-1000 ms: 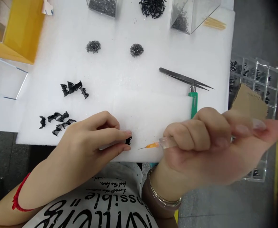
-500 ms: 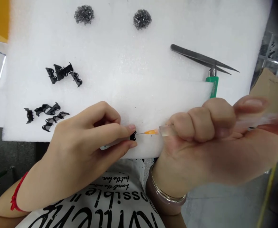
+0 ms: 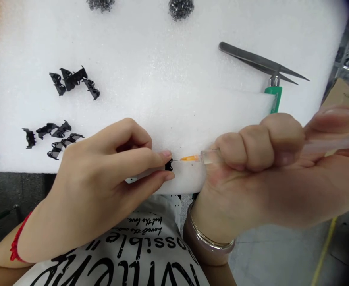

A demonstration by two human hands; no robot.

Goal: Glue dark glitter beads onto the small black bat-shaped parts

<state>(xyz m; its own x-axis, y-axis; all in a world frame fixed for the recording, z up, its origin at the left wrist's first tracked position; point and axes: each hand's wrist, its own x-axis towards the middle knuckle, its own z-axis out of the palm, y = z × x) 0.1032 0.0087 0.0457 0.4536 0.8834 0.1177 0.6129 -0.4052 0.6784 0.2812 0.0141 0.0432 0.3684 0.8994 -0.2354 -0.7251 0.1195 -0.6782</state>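
The left hand (image 3: 103,171) pinches the part (image 3: 168,165) over the foam (image 3: 150,99), and the right hand (image 3: 260,171) grips the syringe (image 3: 209,157), whose needle (image 3: 177,159), possibly touching the part though too fine to tell, could skid and prick the left hand if either wavers.

- The left hand (image 3: 103,169) is bare; a thin red cord bracelet (image 3: 14,251) circles its wrist, braided-looking, with a bunched knot on one side.
- The right hand (image 3: 251,171) is bare too, with two bangles at its wrist: a slim, shiny metallic bangle (image 3: 211,244) and, just beside it, a thicker, smooth brownish-mauve bangle (image 3: 191,233).
- A white top (image 3: 159,203) covers the torso, with black lettering (image 3: 149,242) upside down in this view.
- The print runs from small slanted script, including "feel the love", to a larger "ossible", then thick brush-like letters.
- Small dark dots mark the top's pale edge.
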